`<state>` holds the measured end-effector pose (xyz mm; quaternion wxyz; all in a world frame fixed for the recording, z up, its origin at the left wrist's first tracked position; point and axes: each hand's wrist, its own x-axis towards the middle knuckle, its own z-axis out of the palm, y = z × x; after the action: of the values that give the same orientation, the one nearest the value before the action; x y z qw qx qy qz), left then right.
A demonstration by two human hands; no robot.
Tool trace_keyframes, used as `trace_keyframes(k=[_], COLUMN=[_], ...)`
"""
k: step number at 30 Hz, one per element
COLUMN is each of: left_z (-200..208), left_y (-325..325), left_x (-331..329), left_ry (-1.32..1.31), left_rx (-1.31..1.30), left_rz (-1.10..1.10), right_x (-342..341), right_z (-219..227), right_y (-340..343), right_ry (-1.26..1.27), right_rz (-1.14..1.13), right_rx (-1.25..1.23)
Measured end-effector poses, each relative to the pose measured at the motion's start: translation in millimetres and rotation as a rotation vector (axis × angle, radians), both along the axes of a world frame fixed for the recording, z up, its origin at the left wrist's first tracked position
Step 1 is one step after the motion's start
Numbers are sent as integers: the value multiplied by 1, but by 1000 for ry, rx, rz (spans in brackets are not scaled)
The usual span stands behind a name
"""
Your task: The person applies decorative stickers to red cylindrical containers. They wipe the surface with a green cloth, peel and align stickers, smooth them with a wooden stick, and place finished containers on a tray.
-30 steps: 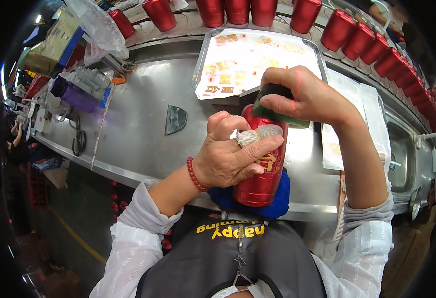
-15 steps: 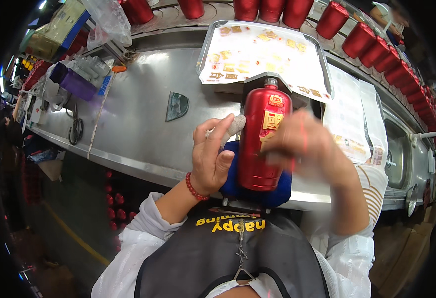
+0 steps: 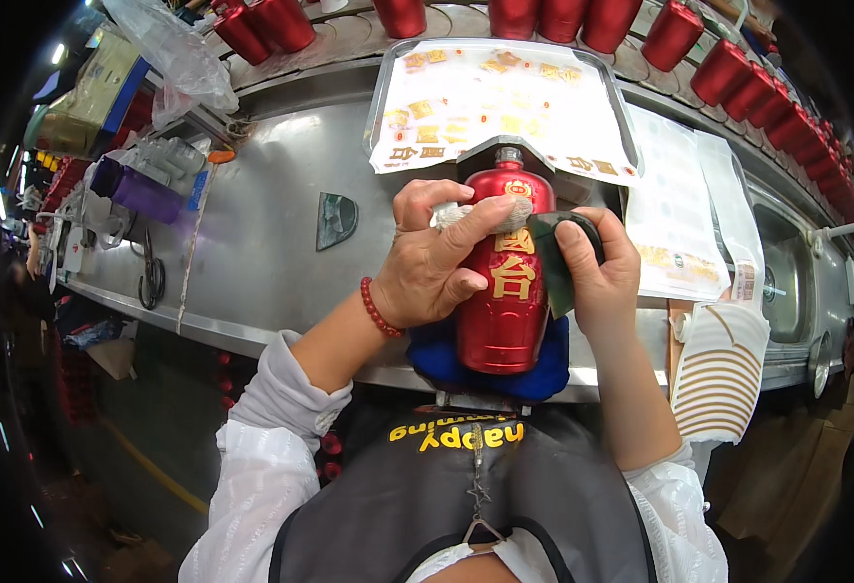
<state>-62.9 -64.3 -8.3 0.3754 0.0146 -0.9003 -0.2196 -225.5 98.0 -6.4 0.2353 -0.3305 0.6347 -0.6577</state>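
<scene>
Red bottle point(image 3: 500, 335), one, has two hands point(image 3: 429, 255), the right point(image 3: 610, 272) holding one scraper point(image 3: 550, 264).

Glare on steel worktop point(image 3: 276, 209) | white sheet point(image 3: 505, 97) overexposed | floor point(image 3: 169, 408) dim | edges bent, corners black

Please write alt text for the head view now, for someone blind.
A person's left hand touches a glossy red bottle with gold characters, while their right hand holds a flat dark green piece beside it. Beyond lies a white, gold-patterned sheet.
</scene>
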Motion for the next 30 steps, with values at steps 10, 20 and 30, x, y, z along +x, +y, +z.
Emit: trace_keyframes(k=[10,20,30], left_z=[42,36,-18], left_y=[-24,29,77], left_x=[-25,14,52], left_ry=[-109,-169,-172], left_rx=[-341,-355,61], left_rz=[-125,-191,317], right_x=[-6,-1,10], right_z=[-12,1,67], right_y=[2,21,17], right_ry=[-286,-460,1140], right_rz=[11,-28,429], right_rx=[-89,-135,-160])
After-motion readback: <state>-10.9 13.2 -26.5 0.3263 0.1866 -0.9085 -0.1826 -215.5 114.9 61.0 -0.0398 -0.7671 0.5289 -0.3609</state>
